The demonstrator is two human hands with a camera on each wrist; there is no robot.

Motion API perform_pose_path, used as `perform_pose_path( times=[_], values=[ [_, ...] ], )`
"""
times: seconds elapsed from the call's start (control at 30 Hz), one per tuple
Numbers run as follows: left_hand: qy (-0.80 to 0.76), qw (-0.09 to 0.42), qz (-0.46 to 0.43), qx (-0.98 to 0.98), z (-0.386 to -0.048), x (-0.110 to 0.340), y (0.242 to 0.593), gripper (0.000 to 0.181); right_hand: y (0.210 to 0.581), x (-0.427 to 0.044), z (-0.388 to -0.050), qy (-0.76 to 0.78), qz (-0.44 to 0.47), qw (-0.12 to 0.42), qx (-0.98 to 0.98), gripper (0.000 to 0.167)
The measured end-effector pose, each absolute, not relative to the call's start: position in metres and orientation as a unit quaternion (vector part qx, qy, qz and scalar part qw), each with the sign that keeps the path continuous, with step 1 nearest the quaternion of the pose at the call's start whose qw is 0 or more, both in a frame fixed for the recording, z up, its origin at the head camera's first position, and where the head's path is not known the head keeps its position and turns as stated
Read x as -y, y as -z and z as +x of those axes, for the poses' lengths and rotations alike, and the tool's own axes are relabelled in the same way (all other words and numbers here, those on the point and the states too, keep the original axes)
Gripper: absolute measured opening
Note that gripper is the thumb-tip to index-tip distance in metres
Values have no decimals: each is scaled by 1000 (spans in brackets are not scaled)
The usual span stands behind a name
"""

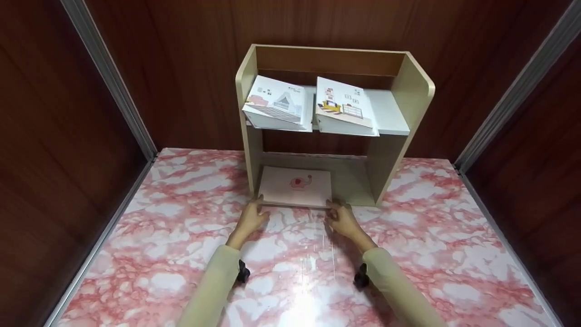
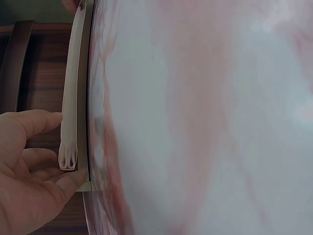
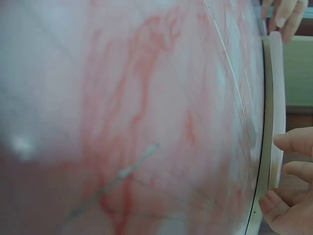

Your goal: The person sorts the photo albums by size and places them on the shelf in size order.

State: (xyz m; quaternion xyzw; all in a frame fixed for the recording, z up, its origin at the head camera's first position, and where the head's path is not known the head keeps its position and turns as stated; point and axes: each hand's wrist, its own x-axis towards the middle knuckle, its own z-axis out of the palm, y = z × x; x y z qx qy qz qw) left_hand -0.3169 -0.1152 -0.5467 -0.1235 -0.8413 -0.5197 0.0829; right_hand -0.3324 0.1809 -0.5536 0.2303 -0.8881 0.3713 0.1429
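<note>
A pale pink book [image 1: 297, 186] with a red elephant on its cover lies flat on the bottom board [image 1: 352, 184] of a small two-tier shelf, at its left side. My left hand [image 1: 250, 219] is at the book's near left corner; in the left wrist view, one fingertip [image 2: 55, 117] touches the cover and the thumb lies by the board's front edge. At the near right corner is my right hand [image 1: 342, 219], its index fingertip [image 3: 279, 139] against the book and its thumb low by the board edge. Neither hand is closed round the book.
On the upper board [image 1: 386, 111] lie two thick illustrated stacks, a left book stack [image 1: 277, 102] and a right book stack [image 1: 345, 104], jutting past its front edge. The shelf's side panel [image 1: 415, 91] rises at right. Brown walls [image 1: 181, 68] enclose the red-and-white marbled table [image 1: 181, 254].
</note>
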Motion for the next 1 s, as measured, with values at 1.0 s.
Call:
perform_pose_path(
  times=[1.0],
  values=[
    [470,108,-170,860,-322,112,535,59,539,-192,-330,-348,233,148,896,44]
  ],
)
